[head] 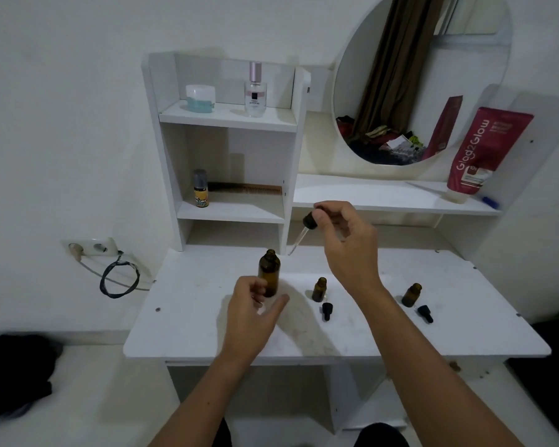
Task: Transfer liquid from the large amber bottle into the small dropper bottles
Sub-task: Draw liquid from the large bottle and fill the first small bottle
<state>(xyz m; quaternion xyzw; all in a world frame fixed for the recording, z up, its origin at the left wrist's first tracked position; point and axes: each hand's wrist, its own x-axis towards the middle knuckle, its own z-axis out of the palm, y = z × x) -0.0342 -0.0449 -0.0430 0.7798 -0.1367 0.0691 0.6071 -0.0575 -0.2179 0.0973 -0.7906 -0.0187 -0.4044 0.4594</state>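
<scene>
With the right hand pinching the dropper and the open left hand beside the large amber bottle, steady that bottle before lowering the pipette straight into its mouth.

on the table the large bottle stands left, two small bottles to its right, a dropper cap lying before each; shelves rise behind.

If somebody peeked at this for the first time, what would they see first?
Probably the right hand, raised above the white table and pinching a dropper by its black bulb. Just below, the left hand hovers beside the open large amber bottle. Behind, a big red tube leans by the round mirror.
</scene>
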